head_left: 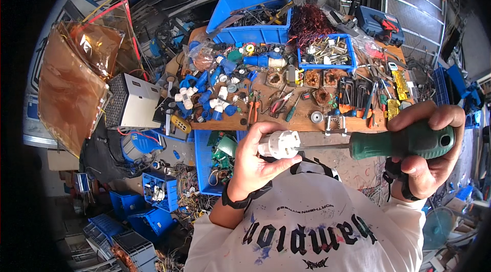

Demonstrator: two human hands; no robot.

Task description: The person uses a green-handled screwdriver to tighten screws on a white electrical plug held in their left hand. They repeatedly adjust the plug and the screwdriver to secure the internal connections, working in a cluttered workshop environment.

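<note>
In front of my chest, my left hand [249, 164] grips a round white plastic connector piece [279, 145] between thumb and fingers. My right hand [428, 171] is wrapped round the dark green handle of a screwdriver [376, 144]. Its metal shaft points left, and the tip meets the right face of the white piece; whether it sits in a screw is too small to tell. Just beyond my hands, on the wooden bench [302, 122], lie a small metal ring [317, 117], a metal bracket [335, 126] and a green-handled screwdriver [292, 109].
Blue and white connectors [217, 98] are heaped on the bench's left. A large blue bin [250, 34] and a smaller tray of metal pins [326, 62] stand behind. Hex keys and pliers [358, 95] lie right. Below the bench sits a blue crate [203, 164] with circuit boards.
</note>
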